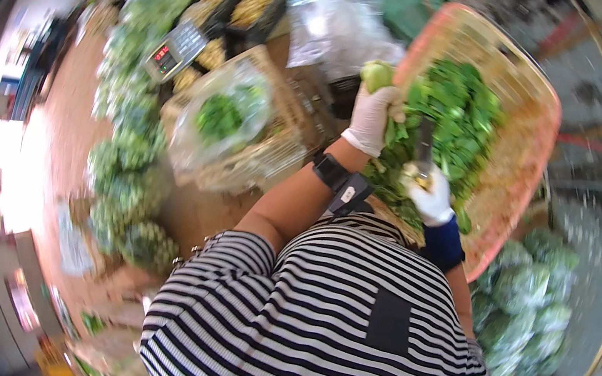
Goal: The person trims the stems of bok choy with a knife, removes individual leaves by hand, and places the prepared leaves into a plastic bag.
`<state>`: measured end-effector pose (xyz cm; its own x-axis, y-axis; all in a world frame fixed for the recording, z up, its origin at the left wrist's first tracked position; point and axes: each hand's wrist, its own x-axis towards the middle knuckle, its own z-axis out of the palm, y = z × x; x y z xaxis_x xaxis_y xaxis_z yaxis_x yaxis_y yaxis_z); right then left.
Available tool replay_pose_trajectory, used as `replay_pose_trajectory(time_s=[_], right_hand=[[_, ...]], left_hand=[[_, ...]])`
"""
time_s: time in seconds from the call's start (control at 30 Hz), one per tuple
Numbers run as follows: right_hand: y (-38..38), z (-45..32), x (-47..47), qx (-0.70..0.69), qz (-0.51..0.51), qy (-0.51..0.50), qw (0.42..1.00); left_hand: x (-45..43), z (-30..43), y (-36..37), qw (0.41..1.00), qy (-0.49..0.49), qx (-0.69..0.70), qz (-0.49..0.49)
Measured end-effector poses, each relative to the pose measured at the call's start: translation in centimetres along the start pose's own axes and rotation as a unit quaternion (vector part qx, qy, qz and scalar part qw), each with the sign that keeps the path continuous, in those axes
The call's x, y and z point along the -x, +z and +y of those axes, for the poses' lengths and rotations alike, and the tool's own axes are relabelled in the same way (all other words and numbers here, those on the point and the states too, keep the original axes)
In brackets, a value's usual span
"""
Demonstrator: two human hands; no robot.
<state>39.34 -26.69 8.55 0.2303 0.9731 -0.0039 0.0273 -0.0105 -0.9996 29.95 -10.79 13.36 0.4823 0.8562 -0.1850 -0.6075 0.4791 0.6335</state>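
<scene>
My left hand, in a thin white glove, is closed around a green vegetable whose pale rounded end sticks out past my fingers. My right hand, gloved in white with a dark blue cuff, grips a knife; its dark blade points away from me. Beneath the blade lies a heap of leafy greens inside a large plastic basket with a pinkish rim. The left hand is at the basket's left edge, the right one above the greens. Some blur hides the exact shape of the held vegetable.
Left of the basket, a crate bears a clear plastic bag with greens. Beyond are a digital scale, black crates and clear plastic bags. Bagged vegetables lie at right; a row of green vegetables lines the left.
</scene>
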Motion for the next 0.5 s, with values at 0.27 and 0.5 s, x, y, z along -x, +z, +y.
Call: replay_pose_trajectory(time_s=[0.27,0.5], right_hand=[[1.3,2.2,0.0,0.164,0.127,0.074,0.975],[12.8,-6.2,-10.4,0.202,0.054,-0.158,0.965]], left_hand=[[4.1,10.4,-9.8,0.917,0.168,-0.360,-0.022],[2.7,10.8,-13.2,0.931,-0.047,-0.305,-0.196]])
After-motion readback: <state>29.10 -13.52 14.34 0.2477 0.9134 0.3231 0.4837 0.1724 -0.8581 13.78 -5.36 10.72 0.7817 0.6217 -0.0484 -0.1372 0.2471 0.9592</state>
